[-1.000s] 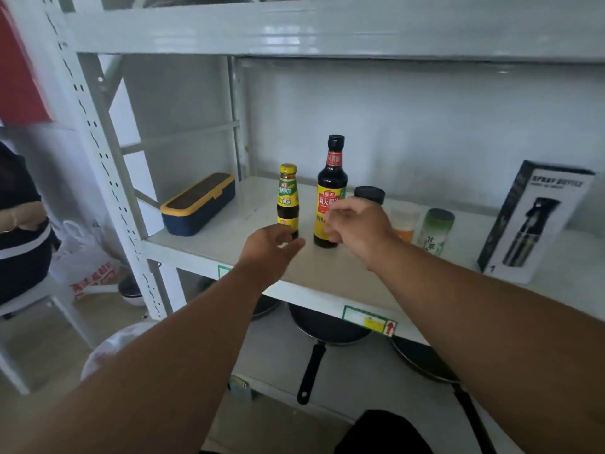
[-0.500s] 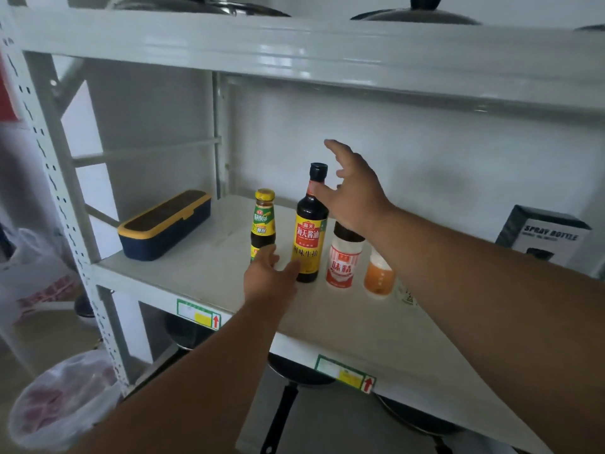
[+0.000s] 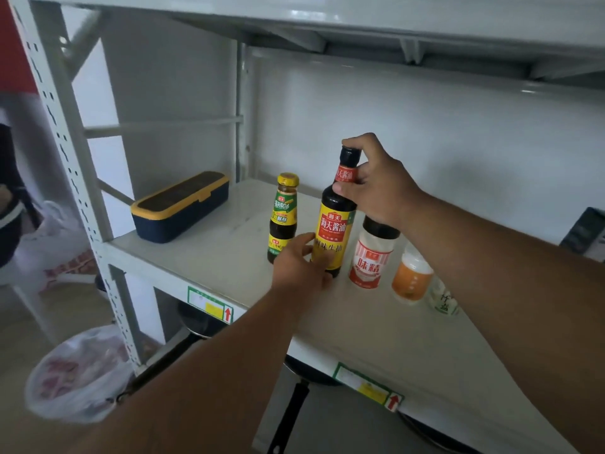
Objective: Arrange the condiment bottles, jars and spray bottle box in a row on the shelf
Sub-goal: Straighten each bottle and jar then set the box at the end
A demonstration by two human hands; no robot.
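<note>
A tall dark soy sauce bottle (image 3: 334,224) with a yellow label stands on the white shelf (image 3: 229,257). My right hand (image 3: 376,181) grips its neck and cap from the right. My left hand (image 3: 301,263) rests against its base, fingers touching the label. A smaller bottle with a yellow cap (image 3: 283,214) stands just to its left. To the right stand a white jar with a red label (image 3: 370,257), an orange jar (image 3: 411,280) and a pale jar with a green label (image 3: 445,299). The spray bottle box (image 3: 586,237) shows only at the right edge.
A navy box with a yellow lid (image 3: 180,206) sits at the shelf's back left. Black pans (image 3: 291,411) lie on the lower shelf. A bag-lined bin (image 3: 78,371) stands on the floor at left. An upper shelf (image 3: 360,14) runs overhead.
My right hand has dropped from above the tall bottle and closed on its neck. My left hand has slid right to touch the bottle's base. The view has moved closer.
</note>
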